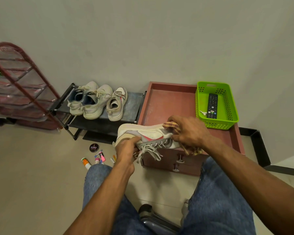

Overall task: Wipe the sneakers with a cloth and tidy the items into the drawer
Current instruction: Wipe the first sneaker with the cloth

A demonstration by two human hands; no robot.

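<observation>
White leather sneaker with red swoosh [148,135] in left hand's [126,148] grip, right hand [188,131] clutching yellow checked cloth [172,126] against its toe.

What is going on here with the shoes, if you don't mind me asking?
A seated person is cleaning a sneaker. The left hand holds it by the heel end, while the right hand presses a checked cloth on its toe. Three more shoes wait on the rack. Small items lie on the floor, not yet in a drawer.

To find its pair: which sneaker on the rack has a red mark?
The rightmost sneaker on the rack; the two left of it are plain off-white.
</observation>
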